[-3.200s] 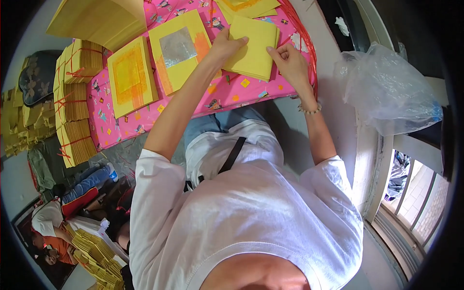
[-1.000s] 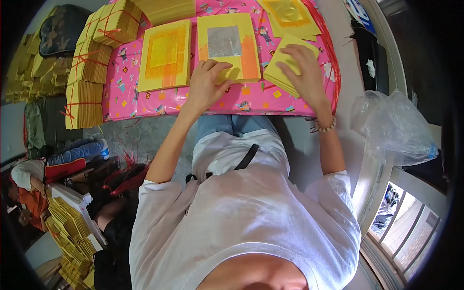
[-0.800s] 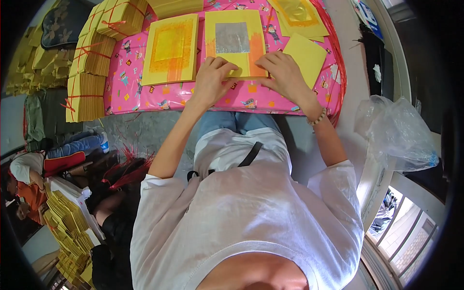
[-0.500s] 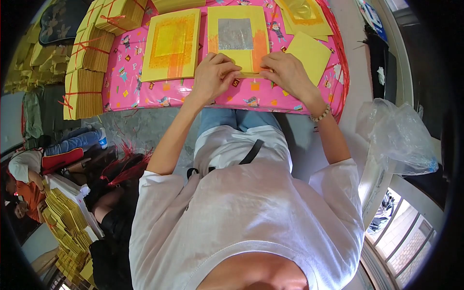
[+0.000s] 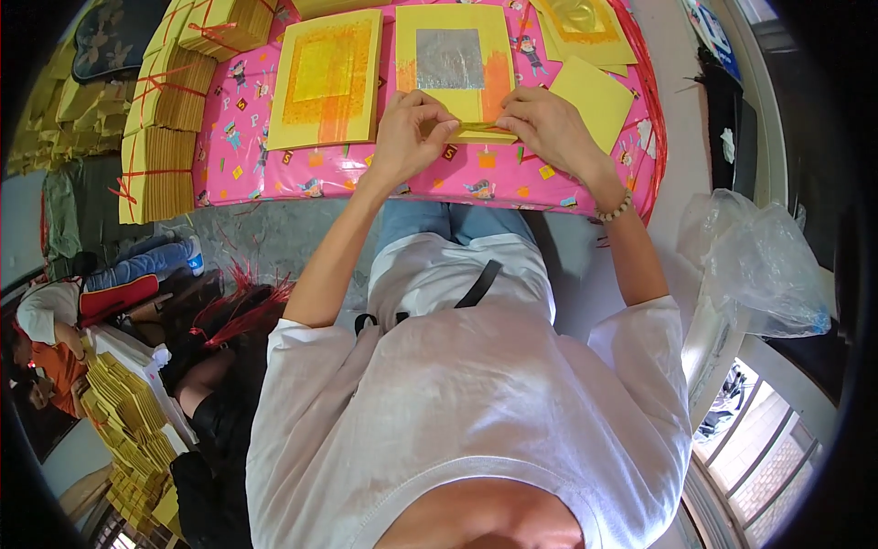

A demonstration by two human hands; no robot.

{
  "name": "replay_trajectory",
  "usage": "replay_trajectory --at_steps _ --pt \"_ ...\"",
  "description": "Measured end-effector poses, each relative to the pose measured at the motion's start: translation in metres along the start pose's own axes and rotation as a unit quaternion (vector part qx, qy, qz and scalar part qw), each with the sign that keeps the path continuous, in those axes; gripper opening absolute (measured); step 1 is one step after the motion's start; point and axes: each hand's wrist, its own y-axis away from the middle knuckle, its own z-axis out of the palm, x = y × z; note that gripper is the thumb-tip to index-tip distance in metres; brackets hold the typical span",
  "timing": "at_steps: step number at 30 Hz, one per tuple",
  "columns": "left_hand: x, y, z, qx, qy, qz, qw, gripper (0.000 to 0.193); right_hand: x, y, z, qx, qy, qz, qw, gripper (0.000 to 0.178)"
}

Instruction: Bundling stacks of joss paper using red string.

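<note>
A sheet of yellow paper [image 5: 416, 50] with a silver foil square [image 5: 450, 59] and orange patches lies in front of me. Across its near end stretches a narrow rolled or folded yellow paper edge [image 5: 480, 126]. My left hand [image 5: 416, 128] pinches the left end of that edge between thumb and fingers. At the opposite end, my right hand [image 5: 540, 128] grips it with curled fingers. To the left sits a stack of yellow paper [image 5: 369, 91] with a gold square and orange colouring. A plain yellow sheet [image 5: 594, 96] lies slanted beside my right hand.
Red-tied bundles of yellow paper [image 5: 157, 169] line the left side of the pink patterned tabletop [image 5: 302, 169]. More gold-squared sheets [image 5: 581, 23] lie at the far right, near red strings [image 5: 651, 119]. A clear plastic bag [image 5: 764, 265] hangs at right. Other people work at lower left.
Both hands have moved slightly away from me with the paper edge, which now shows as a narrow roll or fold higher up the sheet.
</note>
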Motion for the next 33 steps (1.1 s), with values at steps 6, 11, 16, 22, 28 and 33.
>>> replay_trajectory --at_steps 6,11,16,22,28,33 --pt "0.000 0.000 0.000 -0.001 -0.006 -0.001 1.000 0.011 0.001 0.000 0.001 -0.003 -0.001 -0.011 1.000 0.020" --pt "0.000 0.000 -0.001 0.000 -0.011 0.001 1.000 0.010 0.002 0.000 0.005 0.024 0.009 -0.030 0.999 0.018" --pt "0.010 -0.002 -0.006 -0.007 -0.052 0.036 0.998 0.015 0.001 0.000 0.007 0.028 0.049 -0.025 0.998 0.015" --pt "0.019 -0.014 -0.008 -0.030 -0.180 0.111 0.977 0.024 -0.010 -0.011 -0.013 0.047 0.058 -0.020 0.997 0.015" --pt "0.026 -0.024 -0.022 0.056 -0.181 0.124 0.974 0.025 -0.016 -0.022 -0.012 0.250 -0.109 0.045 0.961 0.051" --pt "0.044 -0.029 -0.036 0.113 -0.071 0.099 0.986 0.023 0.004 -0.030 0.010 0.248 -0.414 0.132 0.866 0.073"
